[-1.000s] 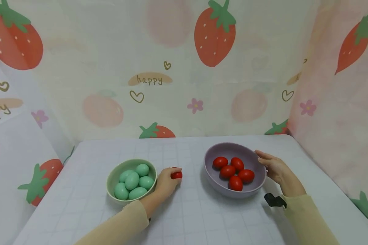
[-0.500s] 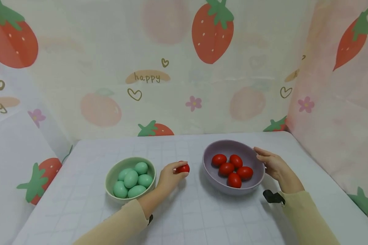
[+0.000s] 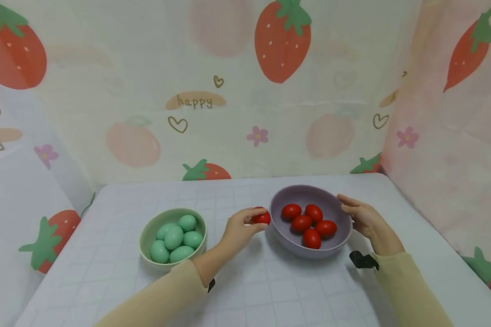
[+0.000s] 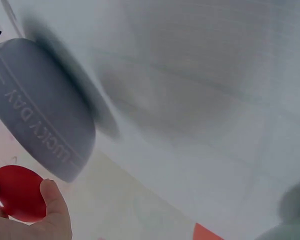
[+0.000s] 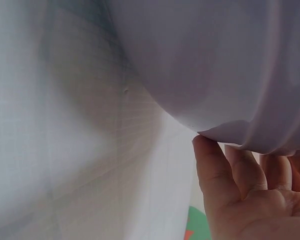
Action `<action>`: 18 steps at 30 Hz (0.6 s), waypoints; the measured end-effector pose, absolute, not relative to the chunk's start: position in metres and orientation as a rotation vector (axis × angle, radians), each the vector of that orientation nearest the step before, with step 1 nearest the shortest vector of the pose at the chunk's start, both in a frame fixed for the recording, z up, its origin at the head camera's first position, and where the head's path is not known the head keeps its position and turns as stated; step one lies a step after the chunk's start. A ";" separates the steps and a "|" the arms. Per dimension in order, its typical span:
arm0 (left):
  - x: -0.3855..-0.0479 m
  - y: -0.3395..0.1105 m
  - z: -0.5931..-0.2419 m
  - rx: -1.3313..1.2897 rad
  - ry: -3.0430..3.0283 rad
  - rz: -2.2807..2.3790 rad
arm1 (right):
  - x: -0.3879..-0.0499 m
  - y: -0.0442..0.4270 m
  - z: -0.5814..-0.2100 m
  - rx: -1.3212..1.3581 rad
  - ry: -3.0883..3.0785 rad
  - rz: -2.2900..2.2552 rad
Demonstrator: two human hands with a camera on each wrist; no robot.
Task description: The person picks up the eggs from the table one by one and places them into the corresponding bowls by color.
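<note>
A red egg [image 3: 261, 216] is pinched between the thumb and fingers of my left hand [image 3: 238, 230], just off the left rim of a purple bowl [image 3: 280, 236]. Several red eggs [image 3: 301, 224] lie inside that bowl. In the left wrist view the held egg [image 4: 21, 194] is apart from the bowl's lettered outer wall [image 4: 45, 110]. My right hand [image 3: 372, 225] is at the bowl's right side. In the right wrist view its fairly straight fingers [image 5: 215, 165] touch the outside of the bowl [image 5: 205, 65].
On the left of the table stands a light green bowl [image 3: 144, 247] with several pale green eggs [image 3: 173, 237] in it. A white cloth with a faint grid covers the table [image 3: 270, 295]. Strawberry-printed sheets [image 3: 212, 141] hang behind and at both sides.
My left hand has lifted the red egg and carried it right, up to the purple bowl's left rim. The right hand has stayed at the bowl. The head view has shifted slightly.
</note>
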State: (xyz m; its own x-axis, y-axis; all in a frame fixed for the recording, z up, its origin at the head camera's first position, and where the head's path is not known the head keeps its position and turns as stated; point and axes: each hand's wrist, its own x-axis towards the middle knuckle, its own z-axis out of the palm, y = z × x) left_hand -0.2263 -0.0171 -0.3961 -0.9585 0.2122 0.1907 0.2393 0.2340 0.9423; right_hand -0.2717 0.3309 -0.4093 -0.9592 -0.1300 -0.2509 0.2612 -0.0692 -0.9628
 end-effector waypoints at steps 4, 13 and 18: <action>-0.227 -0.005 -0.393 -0.482 -2.483 -1.905 | -0.271 0.330 -0.410 0.157 1.941 -2.119; -0.242 0.019 -0.386 -0.732 -2.548 -1.735 | -0.272 0.328 -0.407 0.176 1.935 -2.117; -0.255 0.033 -0.384 -0.732 -2.587 -1.678 | -0.272 0.327 -0.406 0.192 1.930 -2.112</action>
